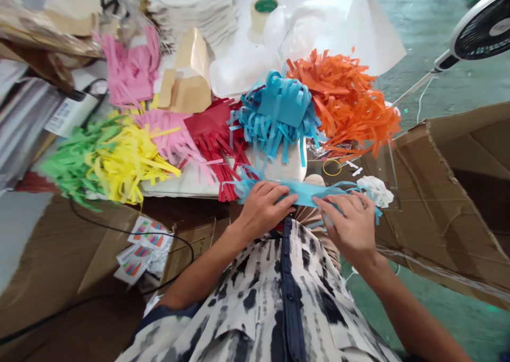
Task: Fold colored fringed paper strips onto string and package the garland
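Observation:
Both my hands hold a strip of light blue fringed tissue paper (303,193) stretched sideways at the table's near edge. The left end is pinched in my left hand (266,207), thumb and fingers pressed together. My right hand (350,221) grips the other end, its fingers curled over the paper. Fringe hangs loose beyond each hand. Just past the strip lies a pile of blue fringed paper (285,107). Red fringed paper (211,125) is left of that pile, and orange fringed paper (342,96) is heaped to its right. A crumpled white wad (375,192) sits beside my right hand.
Pink (169,131), yellow (123,162) and green fringed paper (79,154) spread leftward. Behind are a tape roll (263,19) and brown paper packet (189,80). A yellow rubber band (331,167) lies at right. A fan (484,27) and open cardboard box (446,192) stand right.

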`<state>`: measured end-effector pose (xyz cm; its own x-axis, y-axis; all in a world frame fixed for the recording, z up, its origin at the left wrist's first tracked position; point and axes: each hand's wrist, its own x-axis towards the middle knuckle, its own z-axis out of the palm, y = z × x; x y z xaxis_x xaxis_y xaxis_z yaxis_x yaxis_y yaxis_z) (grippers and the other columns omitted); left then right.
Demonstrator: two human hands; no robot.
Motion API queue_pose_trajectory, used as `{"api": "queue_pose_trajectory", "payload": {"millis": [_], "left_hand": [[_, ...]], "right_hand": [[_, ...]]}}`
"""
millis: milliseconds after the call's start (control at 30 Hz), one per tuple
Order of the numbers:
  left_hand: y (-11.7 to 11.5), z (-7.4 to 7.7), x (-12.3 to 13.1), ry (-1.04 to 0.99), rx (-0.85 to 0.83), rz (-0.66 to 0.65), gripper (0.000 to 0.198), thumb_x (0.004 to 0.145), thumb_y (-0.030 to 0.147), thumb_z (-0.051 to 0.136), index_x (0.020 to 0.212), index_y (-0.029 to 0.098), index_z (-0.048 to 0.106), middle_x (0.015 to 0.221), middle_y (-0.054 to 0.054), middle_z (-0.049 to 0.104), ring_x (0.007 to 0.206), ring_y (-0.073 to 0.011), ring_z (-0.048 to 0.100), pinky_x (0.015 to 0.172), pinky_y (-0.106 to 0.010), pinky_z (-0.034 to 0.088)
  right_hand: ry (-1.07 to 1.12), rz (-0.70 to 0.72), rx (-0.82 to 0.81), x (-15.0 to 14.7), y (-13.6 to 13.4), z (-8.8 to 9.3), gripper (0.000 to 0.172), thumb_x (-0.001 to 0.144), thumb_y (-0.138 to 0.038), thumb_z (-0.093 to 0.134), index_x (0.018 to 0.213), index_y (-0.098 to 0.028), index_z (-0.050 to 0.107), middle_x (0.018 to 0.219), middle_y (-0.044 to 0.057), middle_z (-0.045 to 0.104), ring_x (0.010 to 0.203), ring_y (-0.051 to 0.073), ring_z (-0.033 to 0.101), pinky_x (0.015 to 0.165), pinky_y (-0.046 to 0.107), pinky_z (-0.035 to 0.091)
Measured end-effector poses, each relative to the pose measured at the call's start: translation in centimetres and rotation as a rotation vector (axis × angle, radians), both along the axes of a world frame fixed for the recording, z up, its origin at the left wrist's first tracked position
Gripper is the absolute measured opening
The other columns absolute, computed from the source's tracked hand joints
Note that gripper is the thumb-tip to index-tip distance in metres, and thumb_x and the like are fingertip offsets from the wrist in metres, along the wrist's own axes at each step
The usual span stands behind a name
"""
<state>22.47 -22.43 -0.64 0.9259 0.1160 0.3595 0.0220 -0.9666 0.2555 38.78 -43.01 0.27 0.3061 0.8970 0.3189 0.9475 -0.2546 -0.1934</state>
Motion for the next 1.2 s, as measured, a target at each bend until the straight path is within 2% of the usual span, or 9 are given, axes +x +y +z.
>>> {"api": "queue_pose_trajectory", "payload": {"millis": [133, 267, 467, 567, 867, 1000, 1100, 1200], "left_hand": [[0.6, 1.8, 0.6, 0.085, -0.134, 0.120, 0.019, 0.103, 0.040, 0.066, 0.110, 0.027, 0.078, 0.116, -0.005, 0.080, 0.110, -0.0233, 0.067, 0.103, -0.045, 0.044], [1.0, 3.1, 1.4, 0.141, -0.214, 0.188, 0.019, 0.105, 0.037, 0.062, 0.098, 0.027, 0.077, 0.108, -0.003, 0.081, 0.111, -0.0246, 0.066, 0.107, -0.049, 0.036], [1.1, 2.9, 2.2, 0.156, -0.201, 0.326, 0.018, 0.103, 0.038, 0.066, 0.097, 0.023, 0.073, 0.107, -0.006, 0.077, 0.108, -0.0279, 0.064, 0.102, -0.049, 0.038], [1.1, 2.8, 2.4, 0.168, -0.163, 0.349, 0.017, 0.101, 0.037, 0.067, 0.095, 0.022, 0.070, 0.105, -0.007, 0.076, 0.105, -0.0283, 0.063, 0.102, -0.050, 0.038], [1.0, 2.6, 2.6, 0.174, -0.121, 0.333, 0.015, 0.101, 0.034, 0.064, 0.094, 0.021, 0.069, 0.102, -0.008, 0.074, 0.104, -0.0286, 0.063, 0.103, -0.051, 0.039], [0.7, 2.1, 2.6, 0.090, -0.082, 0.345, 0.015, 0.101, 0.033, 0.066, 0.106, 0.019, 0.070, 0.114, -0.010, 0.075, 0.110, -0.0287, 0.064, 0.107, -0.052, 0.041], [0.4, 1.6, 2.9, -0.071, 0.004, 0.223, 0.024, 0.103, 0.024, 0.065, 0.126, 0.027, 0.070, 0.125, -0.005, 0.076, 0.121, -0.0258, 0.063, 0.123, -0.056, 0.032], [0.2, 1.1, 3.1, -0.124, 0.061, 0.020, 0.025, 0.105, 0.018, 0.061, 0.119, 0.034, 0.075, 0.114, 0.004, 0.080, 0.119, -0.0202, 0.066, 0.135, -0.059, 0.015]], "right_hand": [[0.123, -0.061, -0.016, 0.9, 1.0, 1.1, 0.021, 0.106, -0.029, 0.057, 0.104, -0.026, 0.078, 0.112, 0.004, 0.079, 0.106, 0.024, 0.065, 0.092, 0.041, 0.035], [0.132, -0.141, -0.095, 0.7, 2.2, 1.9, 0.026, 0.108, -0.034, 0.052, 0.097, -0.022, 0.072, 0.108, 0.006, 0.079, 0.102, 0.026, 0.062, 0.085, 0.040, 0.030], [0.006, -0.251, -0.167, 0.1, 3.4, 1.8, 0.030, 0.109, -0.038, 0.049, 0.093, -0.020, 0.068, 0.095, 0.008, 0.075, 0.095, 0.028, 0.057, 0.081, 0.041, 0.027], [-0.041, -0.281, -0.174, 0.0, 3.6, 1.6, 0.030, 0.108, -0.040, 0.050, 0.092, -0.020, 0.067, 0.093, 0.009, 0.074, 0.095, 0.029, 0.056, 0.081, 0.041, 0.026], [-0.050, -0.316, -0.227, 0.3, 3.9, 1.4, 0.033, 0.107, -0.043, 0.052, 0.090, -0.018, 0.067, 0.091, 0.010, 0.072, 0.094, 0.029, 0.055, 0.079, 0.042, 0.026], [-0.058, -0.364, -0.164, 0.3, 3.7, 0.8, 0.033, 0.106, -0.046, 0.055, 0.100, -0.017, 0.068, 0.095, 0.012, 0.073, 0.094, 0.030, 0.056, 0.080, 0.043, 0.028], [-0.128, -0.328, 0.056, 0.1, 3.3, 0.1, 0.027, 0.104, -0.037, 0.060, 0.124, -0.020, 0.069, 0.117, 0.011, 0.077, 0.104, 0.029, 0.061, 0.088, 0.045, 0.032], [-0.188, -0.092, 0.168, -0.1, 2.5, -0.4, 0.024, 0.103, -0.022, 0.060, 0.123, -0.029, 0.070, 0.119, 0.000, 0.081, 0.111, 0.025, 0.066, 0.098, 0.046, 0.032]]}}
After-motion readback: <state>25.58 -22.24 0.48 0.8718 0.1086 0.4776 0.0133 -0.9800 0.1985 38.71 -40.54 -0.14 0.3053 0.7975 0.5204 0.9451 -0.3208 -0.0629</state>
